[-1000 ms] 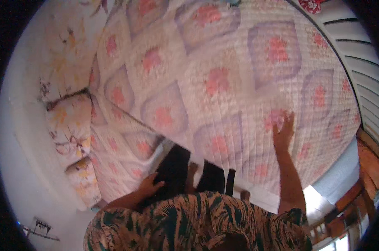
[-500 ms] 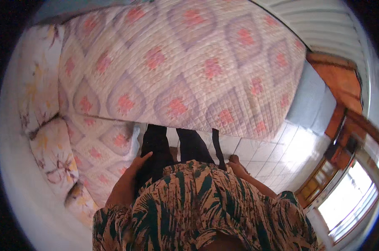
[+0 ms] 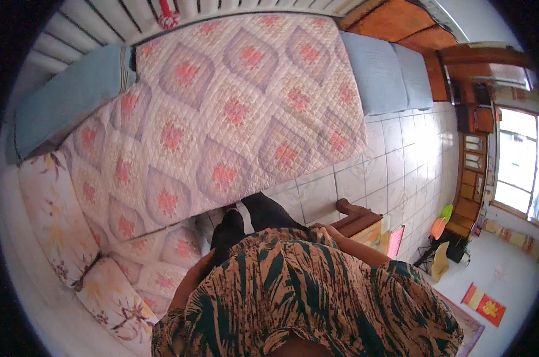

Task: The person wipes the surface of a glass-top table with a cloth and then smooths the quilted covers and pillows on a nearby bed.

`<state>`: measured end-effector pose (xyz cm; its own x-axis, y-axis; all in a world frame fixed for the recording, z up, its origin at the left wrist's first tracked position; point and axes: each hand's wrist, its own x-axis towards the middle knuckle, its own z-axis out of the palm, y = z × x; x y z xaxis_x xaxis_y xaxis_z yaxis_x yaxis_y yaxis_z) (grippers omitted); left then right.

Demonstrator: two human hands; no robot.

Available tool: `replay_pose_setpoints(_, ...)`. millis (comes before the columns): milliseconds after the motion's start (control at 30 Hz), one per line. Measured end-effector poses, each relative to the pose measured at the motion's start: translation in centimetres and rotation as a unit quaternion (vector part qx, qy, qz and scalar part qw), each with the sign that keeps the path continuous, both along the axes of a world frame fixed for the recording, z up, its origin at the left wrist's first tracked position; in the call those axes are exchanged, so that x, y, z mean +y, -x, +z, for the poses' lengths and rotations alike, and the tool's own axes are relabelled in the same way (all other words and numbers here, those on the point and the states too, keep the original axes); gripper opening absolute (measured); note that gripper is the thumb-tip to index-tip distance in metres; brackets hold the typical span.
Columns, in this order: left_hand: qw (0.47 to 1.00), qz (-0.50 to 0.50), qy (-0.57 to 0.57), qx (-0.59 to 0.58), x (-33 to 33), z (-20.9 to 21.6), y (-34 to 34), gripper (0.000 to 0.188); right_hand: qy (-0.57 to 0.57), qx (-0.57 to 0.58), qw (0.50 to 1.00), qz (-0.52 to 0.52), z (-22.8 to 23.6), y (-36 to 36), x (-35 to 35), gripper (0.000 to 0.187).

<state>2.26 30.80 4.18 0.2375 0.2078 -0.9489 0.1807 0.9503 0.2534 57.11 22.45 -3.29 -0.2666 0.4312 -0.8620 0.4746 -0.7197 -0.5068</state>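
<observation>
Quilted cover: pink flowers in mauve lozenges on a pale ground; spread over the broad sleeping surface ahead of the person, mostly flat, its near edge hanging just in front of the legs. Change: a second ago the right hand lies splayed on it with the arm outstretched; now neither hand touches it, and more of its outline shows. Judged meaning: contact with the cover is broken off, and the cover lies free of any pressing hand.

Tiled floor: pale, to the right of the cover.

Lower covered section: matching pattern, at the person's left, below the main cover's edge; nearest bedding to the left hand, apparently just beside that arm.

Blue-grey long cushion: at the cover's far left corner, against the slatted wall.

Blue-grey seats: two, side by side along the cover's right edge.

Flowered pillows: two, along the left side, one beyond the other.

Left hand: down beside the dark trousers, largely hidden; degree of opening cannot be told, no held item visible.

Right hand: at the waist by the shirt hem, well short of the cover; fingers look loosely bent, whether gripping cloth cannot be told.

Red ornament: hanging at the slatted wall.
</observation>
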Motion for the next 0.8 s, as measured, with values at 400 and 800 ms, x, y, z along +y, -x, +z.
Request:
replay_pose_setpoints(400,0.999,-0.031,-0.020,-0.009,1.3,-0.8,-3.3,0.072,-0.058,-0.013,0.997,-0.045,10.0,-3.3,10.7,0.037)
replay_pose_setpoints(800,0.999,0.020,-0.004,-0.032,1.3,-1.9,-25.7,0.071,-0.089,-0.258,0.942,0.196,11.8,-25.3,12.8,0.038)
